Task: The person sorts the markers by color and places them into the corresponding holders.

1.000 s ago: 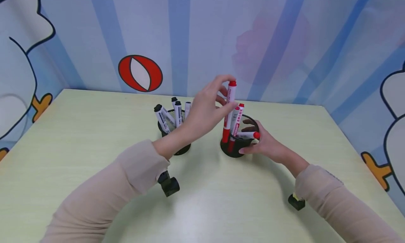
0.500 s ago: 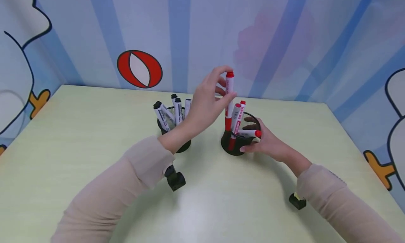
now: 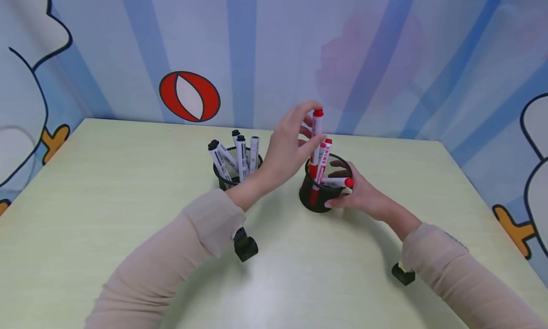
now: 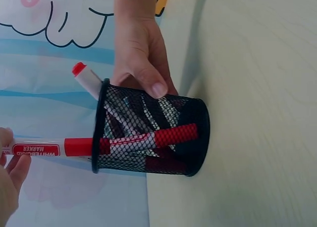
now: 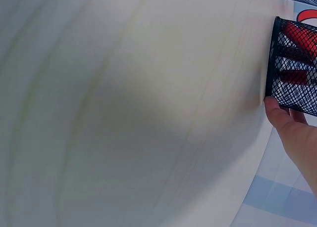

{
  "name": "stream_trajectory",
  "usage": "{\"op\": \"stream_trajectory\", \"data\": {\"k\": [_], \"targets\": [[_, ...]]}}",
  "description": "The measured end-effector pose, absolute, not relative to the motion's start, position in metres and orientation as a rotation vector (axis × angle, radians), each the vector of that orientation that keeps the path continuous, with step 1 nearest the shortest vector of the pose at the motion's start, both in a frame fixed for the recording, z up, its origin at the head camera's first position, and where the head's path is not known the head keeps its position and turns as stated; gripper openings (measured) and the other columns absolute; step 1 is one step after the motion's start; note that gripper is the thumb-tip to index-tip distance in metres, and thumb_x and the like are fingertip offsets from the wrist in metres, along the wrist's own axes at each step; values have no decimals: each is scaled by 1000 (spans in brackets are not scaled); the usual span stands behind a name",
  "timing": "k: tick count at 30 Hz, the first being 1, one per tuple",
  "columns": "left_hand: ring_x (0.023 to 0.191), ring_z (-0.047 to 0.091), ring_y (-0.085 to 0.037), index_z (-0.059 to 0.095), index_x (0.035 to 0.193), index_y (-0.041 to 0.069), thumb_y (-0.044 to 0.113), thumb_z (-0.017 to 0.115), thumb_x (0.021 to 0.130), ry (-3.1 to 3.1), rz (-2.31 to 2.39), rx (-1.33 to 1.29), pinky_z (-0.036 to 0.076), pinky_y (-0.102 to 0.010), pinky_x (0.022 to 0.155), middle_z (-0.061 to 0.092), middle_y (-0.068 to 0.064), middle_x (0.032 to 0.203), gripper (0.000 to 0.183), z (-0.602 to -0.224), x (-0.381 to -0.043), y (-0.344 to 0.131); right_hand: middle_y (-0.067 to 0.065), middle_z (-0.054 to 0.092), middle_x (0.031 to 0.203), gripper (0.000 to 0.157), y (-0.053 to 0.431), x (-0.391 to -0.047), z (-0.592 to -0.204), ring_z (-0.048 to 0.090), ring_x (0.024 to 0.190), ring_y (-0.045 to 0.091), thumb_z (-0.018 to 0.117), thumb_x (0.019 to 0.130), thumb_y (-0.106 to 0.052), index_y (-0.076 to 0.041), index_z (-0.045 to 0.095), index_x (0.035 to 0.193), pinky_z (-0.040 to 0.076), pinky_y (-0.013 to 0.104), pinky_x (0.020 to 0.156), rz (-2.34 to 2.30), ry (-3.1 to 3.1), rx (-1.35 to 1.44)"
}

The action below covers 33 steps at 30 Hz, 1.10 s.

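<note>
My left hand (image 3: 309, 128) pinches an upright red whiteboard marker (image 3: 316, 134) near its top end. The marker's lower end is inside a black mesh cup (image 3: 318, 198) that holds several other red markers. My right hand (image 3: 350, 194) grips that cup from the right, thumb on the near wall and fingers over the far rim. In the left wrist view the held marker (image 4: 59, 148) passes over the rim into the cup (image 4: 195, 133), with the right hand's thumb (image 4: 148, 76) on the mesh. The right wrist view shows the cup (image 5: 294, 64) and the right hand (image 5: 297, 133).
A second black mesh cup (image 3: 223, 180) with several black-capped markers stands just left of my left wrist. The pale green table (image 3: 107, 186) ends at a blue cartoon-printed wall (image 3: 239, 48) behind both cups.
The left hand has carried the red marker slightly right and lowered its end from the cup's front rim down into the cup. The right hand has kept its grip on the cup.
</note>
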<state>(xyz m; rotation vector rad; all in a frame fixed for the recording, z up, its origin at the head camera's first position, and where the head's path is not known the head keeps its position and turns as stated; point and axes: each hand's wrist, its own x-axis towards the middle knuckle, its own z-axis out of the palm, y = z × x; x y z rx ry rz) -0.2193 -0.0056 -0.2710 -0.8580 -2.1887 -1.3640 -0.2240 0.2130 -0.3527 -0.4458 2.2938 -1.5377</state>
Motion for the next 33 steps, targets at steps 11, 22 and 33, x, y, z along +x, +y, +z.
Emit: {"op": "stream_trajectory", "data": {"k": [11, 22, 33], "targets": [[81, 59, -15, 41, 130, 11, 10, 63, 89, -2204, -1274, -932, 49, -18, 66, 52, -9, 101, 46, -301, -225, -2, 11, 36, 137, 83, 214, -223, -356, 32, 127, 30, 74, 77, -5, -11, 19, 139, 34, 54, 100, -1550, 2288, -445], [83, 57, -13, 43, 129, 9, 9, 65, 87, -2246, -1237, -935, 50, -19, 74, 52, -8, 103, 48, -325, -225, 1, 13, 37, 137, 86, 214, -223, -359, 33, 126, 31, 75, 76, -5, -10, 19, 140, 35, 54, 100, -1575, 2264, -476], [88, 52, -15, 42, 131, 12, 7, 65, 86, -2310, -1198, -891, 52, -31, 72, 50, -8, 105, 50, -334, -224, 3, 13, 39, 137, 88, 214, -227, -358, 35, 126, 30, 76, 74, -5, -8, 18, 140, 36, 52, 100, -1579, 2268, -499]]}}
